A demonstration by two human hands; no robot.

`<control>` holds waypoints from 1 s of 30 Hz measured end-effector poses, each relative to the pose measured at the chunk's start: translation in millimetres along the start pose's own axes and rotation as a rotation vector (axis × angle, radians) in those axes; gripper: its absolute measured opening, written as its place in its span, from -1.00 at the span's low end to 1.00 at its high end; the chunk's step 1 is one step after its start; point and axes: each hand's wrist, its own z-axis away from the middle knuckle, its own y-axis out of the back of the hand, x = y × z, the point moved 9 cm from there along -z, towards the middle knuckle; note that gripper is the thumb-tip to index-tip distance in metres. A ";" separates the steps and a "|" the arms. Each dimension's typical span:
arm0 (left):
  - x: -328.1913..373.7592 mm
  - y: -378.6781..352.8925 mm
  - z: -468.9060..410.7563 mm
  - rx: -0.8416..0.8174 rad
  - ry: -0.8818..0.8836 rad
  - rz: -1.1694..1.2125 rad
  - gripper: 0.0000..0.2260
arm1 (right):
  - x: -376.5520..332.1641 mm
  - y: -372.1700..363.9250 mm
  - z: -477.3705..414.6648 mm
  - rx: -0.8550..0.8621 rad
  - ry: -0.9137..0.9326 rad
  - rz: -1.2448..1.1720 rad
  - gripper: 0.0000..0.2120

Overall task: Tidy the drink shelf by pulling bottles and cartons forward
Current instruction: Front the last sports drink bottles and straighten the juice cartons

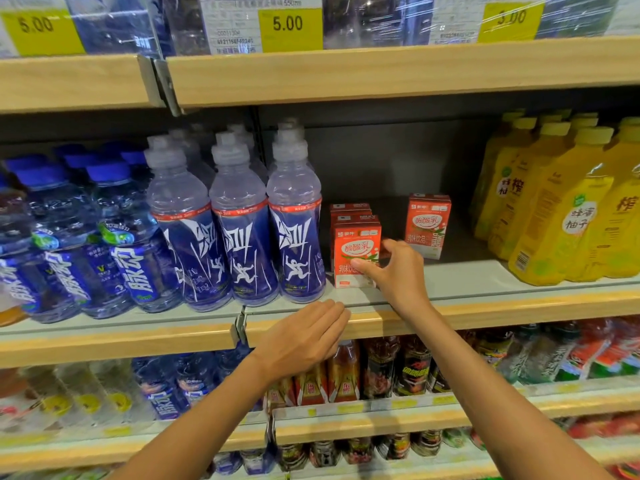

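Note:
A row of red drink cartons stands on the middle shelf (485, 275), and my right hand (394, 268) grips the front red carton (353, 244) by its right side, thumb across its face. A second red carton (427, 226) stands alone further back to the right. My left hand (304, 337) lies flat with straight fingers on the wooden shelf lip below the cartons, holding nothing. Three tall clear bottles with blue labels (239, 233) stand just left of the carton row.
Blue-capped water bottles (69, 237) fill the left of the shelf; yellow juice bottles (561, 202) fill the right. Bare shelf lies between the two cartons and behind them. Price tags hang on the shelf above. Bottles and red cartons crowd the shelves below.

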 end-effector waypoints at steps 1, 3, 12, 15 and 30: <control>0.3 0.3 0.6 0.006 -0.003 0.000 -0.70 | 1.1 -1.9 -2.0 0.007 -0.004 0.001 -0.50; 0.9 2.1 1.2 0.023 -0.008 -0.006 -0.71 | 1.9 -4.5 -4.6 0.030 -0.005 -0.011 -0.58; -1.0 4.4 -1.9 0.034 0.022 0.000 -0.72 | 1.5 -13.4 -4.6 0.000 0.016 -0.076 -0.66; -6.5 6.3 -6.7 0.034 0.107 0.058 -0.75 | 5.1 -0.2 1.8 -0.011 0.021 -0.130 -0.55; 4.6 -22.2 -62.2 -0.153 0.169 0.080 -0.64 | 85.7 61.3 -41.7 0.118 -0.259 -0.264 -0.55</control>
